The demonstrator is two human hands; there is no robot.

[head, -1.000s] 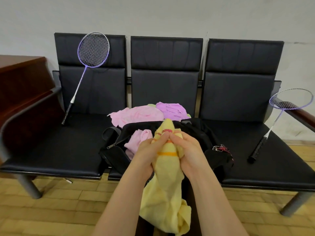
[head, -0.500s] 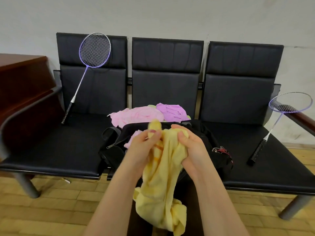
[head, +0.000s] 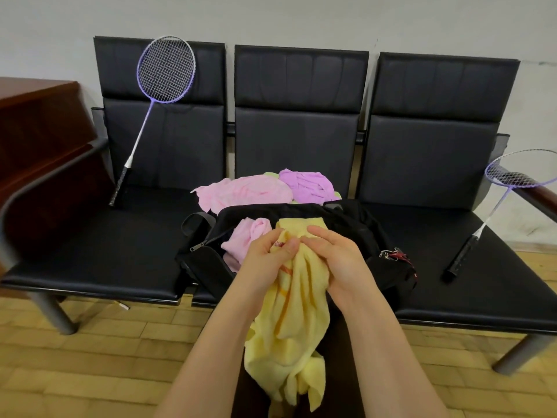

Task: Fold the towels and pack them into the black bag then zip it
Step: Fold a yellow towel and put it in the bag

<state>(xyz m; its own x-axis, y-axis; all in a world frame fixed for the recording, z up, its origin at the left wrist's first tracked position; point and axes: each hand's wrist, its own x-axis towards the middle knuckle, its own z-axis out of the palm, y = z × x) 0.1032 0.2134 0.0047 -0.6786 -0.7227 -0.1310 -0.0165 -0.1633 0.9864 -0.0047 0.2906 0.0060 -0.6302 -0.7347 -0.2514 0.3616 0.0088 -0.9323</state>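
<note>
Both hands clamped on the top edge of the yellow towel [head: 294, 312]: left hand [head: 265, 257] and right hand [head: 334, 257] side by side, nearly touching, fingers curled into the bunched cloth, so its long axis hangs straight down toward the floor, near side of the seat. The black bag [head: 301, 218] sits open on the middle bench seat just beyond the hands (a pink towel [head: 247, 239] already in its left part), with more pink and purple towels [head: 271, 188] heaped behind it. Neither hand is nearer; the next move likely needs them to spread apart along the edge.
</note>
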